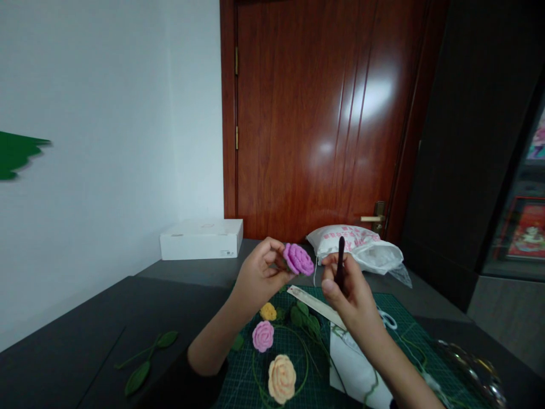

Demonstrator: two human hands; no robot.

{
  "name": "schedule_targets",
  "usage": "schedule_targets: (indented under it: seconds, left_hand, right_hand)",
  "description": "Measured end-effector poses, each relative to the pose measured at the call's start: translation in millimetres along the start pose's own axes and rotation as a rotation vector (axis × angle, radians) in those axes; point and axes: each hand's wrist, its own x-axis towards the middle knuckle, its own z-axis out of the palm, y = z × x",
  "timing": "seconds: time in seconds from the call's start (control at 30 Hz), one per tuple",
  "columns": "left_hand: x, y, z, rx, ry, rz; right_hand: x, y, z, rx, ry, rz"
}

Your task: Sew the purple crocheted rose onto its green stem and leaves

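Left hand point(259, 271) curled, fingertips pinching purple crochet rose point(298, 259), lifted above mat, turned toward right hand point(347, 292). Right hand closed around dark crochet hook point(340, 264), shaft upright, just beside rose, apparently not touching. Raised position keeps work clear of items below. Below: green cutting mat point(385, 318) bearing peach crochet rose point(281, 379), pink crochet rose point(263, 336), yellow crochet flower point(268, 311), green crochet leaves point(300, 315), white ruler point(315, 305). Glass bowl point(472, 369) at right mat edge. Beyond: white box point(201, 240), white bag point(347, 244), wooden door point(306, 113).

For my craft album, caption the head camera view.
Left hand holds a purple crocheted rose; right hand grips a dark crochet hook above a green cutting mat.
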Motion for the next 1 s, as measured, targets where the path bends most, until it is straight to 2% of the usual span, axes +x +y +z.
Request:
schedule_targets:
  seconds: [0.13, 0.27, 0.33, 0.43, 0.5, 0.57, 0.7, 0.77, 0.83, 0.9, 1.0]
  left_hand:
    - [-4, 4, 7.5, 0.102, 0.088, -0.025]
    - [-11, 7, 15.8, 0.096, 0.077, -0.081]
    - [-14, 9, 18.8, 0.075, 0.031, -0.130]
    - [-17, 10, 19.7, 0.006, -0.099, -0.184]
    - [-17, 11, 16.8, -0.038, -0.209, -0.191]
    - [-16, 12, 11.5, -0.002, -0.271, -0.174]
    - [-10, 13, -0.7, 0.216, -0.181, -0.026]
    - [-8, 13, -3.4, 0.187, -0.195, 0.014]
    - [-7, 12, -2.8, 0.054, -0.274, -0.008]
    - [-8, 10, -0.2, -0.082, -0.320, -0.041]
    - [-8, 7, 3.0, -0.177, -0.272, -0.022]
  right_hand:
    - [-6, -4, 4, -0.251, -0.044, -0.049]
    - [-10, 0, 11, -0.326, 0.048, -0.090]
    - [-8, 3, 11, -0.314, 0.071, -0.083]
    - [-4, 5, 6, -0.309, 0.026, -0.058]
    - [-2, 5, 3, -0.317, 0.023, -0.044]
    - [-1, 4, 2, -0.316, 0.032, -0.026]
    - [-1, 3, 4, -0.191, -0.032, 0.043]
    - [-1, 3, 5, -0.067, -0.102, 0.097]
    - [0, 1, 5, 0.058, -0.148, 0.141]
    - [2, -1, 4, 0.165, -0.118, 0.162]
    - [2, -7, 1, 0.178, 0.034, 0.122]
